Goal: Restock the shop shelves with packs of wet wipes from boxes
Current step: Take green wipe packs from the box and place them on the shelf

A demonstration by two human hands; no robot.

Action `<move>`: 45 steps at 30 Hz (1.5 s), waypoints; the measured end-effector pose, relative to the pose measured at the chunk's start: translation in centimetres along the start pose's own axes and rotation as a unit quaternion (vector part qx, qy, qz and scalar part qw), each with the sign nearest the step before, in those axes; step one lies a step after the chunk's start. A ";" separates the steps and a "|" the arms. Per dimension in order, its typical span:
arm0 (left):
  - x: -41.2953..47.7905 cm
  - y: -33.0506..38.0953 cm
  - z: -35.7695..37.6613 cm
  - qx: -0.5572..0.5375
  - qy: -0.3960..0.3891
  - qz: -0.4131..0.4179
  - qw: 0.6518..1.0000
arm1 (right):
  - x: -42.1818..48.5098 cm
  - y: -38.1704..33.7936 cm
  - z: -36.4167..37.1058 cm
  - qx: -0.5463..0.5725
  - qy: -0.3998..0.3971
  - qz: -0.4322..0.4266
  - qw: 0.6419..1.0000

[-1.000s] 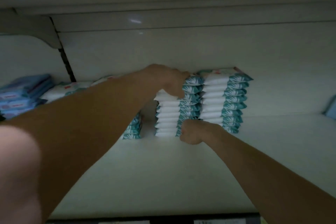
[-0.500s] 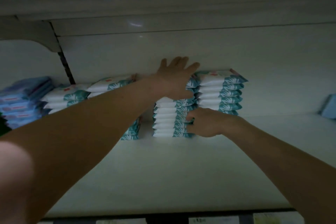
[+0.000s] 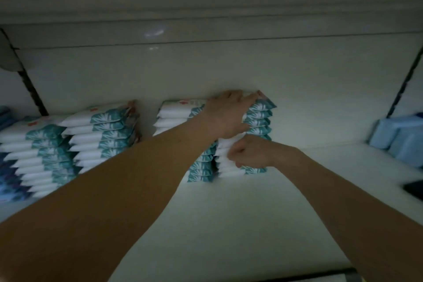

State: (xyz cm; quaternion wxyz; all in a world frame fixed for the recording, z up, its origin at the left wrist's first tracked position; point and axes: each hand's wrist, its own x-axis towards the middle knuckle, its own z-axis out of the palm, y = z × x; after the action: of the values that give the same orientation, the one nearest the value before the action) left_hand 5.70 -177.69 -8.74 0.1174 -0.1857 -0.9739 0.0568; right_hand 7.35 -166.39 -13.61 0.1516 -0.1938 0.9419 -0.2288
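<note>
Several stacks of white and teal wet wipe packs stand at the back of a white shelf (image 3: pixel 229 224). My left hand (image 3: pixel 229 112) lies flat on top of the rightmost stack (image 3: pixel 259 119), its fingers reaching toward the back panel. Below it, my right hand (image 3: pixel 249 153) is curled into a fist against the white front ends of the same stack, about halfway up; it holds no pack that I can see. My left forearm crosses in front of the neighbouring stack (image 3: pixel 180 110) and hides its lower part. Two more stacks (image 3: pixel 103 130) stand further left.
Light blue packs (image 3: pixel 398 142) sit at the right end of the shelf, with a dark flat object (image 3: pixel 414 188) in front of them. Darker blue packs (image 3: pixel 4 112) show at the far left. Slotted uprights (image 3: pixel 32 89) flank the bay. Another shelf hangs close overhead.
My left hand has shifted right from the neighbouring stack onto the rightmost stack's top. My right hand stays curled against that stack's front. The view has swung to the right.
</note>
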 end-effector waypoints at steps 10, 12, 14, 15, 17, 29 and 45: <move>0.0 -0.1 0.1 0.033 -0.001 -0.020 0.999 | -0.2 1.3 -0.7 0.038 -0.039 -0.002 0.998; 0.0 -0.4 0.2 0.032 -0.004 -0.022 0.999 | -0.4 2.0 -1.3 -0.006 -0.095 0.042 0.995; 0.0 -0.5 -0.1 0.028 -0.013 -0.023 0.999 | -0.8 3.7 -2.1 -0.025 -0.139 0.121 0.983; -0.2 -0.5 -0.3 0.024 -0.015 -0.030 0.999 | -1.0 4.6 -2.5 -0.013 -0.135 0.157 0.978; -0.4 -0.4 -0.4 0.016 -0.016 -0.047 0.999 | -1.2 6.7 -3.1 0.054 -0.083 0.211 0.973; -0.6 -1.1 0.3 0.022 -0.019 -0.068 0.997 | 1.9 5.9 -1.2 0.526 -0.035 0.178 0.831; -3.2 -4.6 -0.1 -0.001 -0.030 -0.071 0.997 | 3.8 2.3 0.6 0.559 -0.075 0.145 0.813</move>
State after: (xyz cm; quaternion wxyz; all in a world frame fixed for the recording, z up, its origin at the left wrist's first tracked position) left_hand 7.08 -183.13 -8.59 0.0913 -0.1144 -0.9878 0.0530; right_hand 3.57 -166.38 -16.04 0.3356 0.0466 0.6541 -0.6763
